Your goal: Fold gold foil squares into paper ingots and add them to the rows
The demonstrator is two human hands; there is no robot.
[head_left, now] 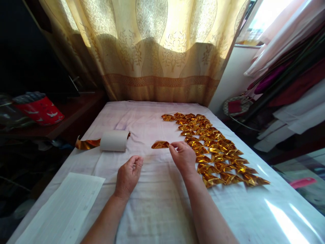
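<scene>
Between the thumb and fingers of my right hand (183, 156) is one pointed end of a folded gold foil piece (160, 145). The rest of that shiny, boat-shaped piece sticks out to the left, just above the sheet. My left hand (130, 174) is closed, its fingers curled against the thumb, with nothing showing in it. Just right of my right hand lie rows of similar folded gold foil pieces (218, 147), some close together or overlapping. The lower ones are partly hidden by my hand and wrist.
A white cylinder (113, 141) lies left with gold foil strips (88, 144) at its end. A white paper sheet (63, 206) rests front left on the cloth-covered table (152, 217). A red container (40, 108) stands on a dark side surface; a patterned curtain (152, 61) hangs behind.
</scene>
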